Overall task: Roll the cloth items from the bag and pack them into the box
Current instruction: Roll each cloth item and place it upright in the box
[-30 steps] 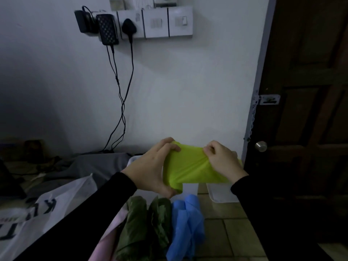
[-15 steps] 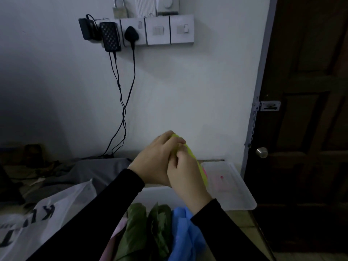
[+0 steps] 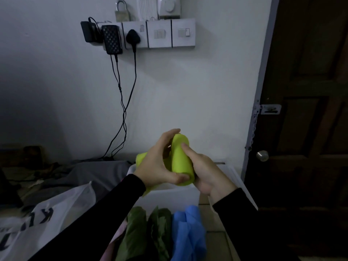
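Yellow-green cloth (image 3: 181,161), rolled, gripped by both the left hand (image 3: 158,166) and right hand (image 3: 205,174) above the white box (image 3: 169,196). Risk: the loose tail at left unrolls if the grip slackens.

A padlock (image 3: 121,13) hangs above wall sockets (image 3: 146,33) with trailing cables (image 3: 123,102); dark door (image 3: 308,113) right.
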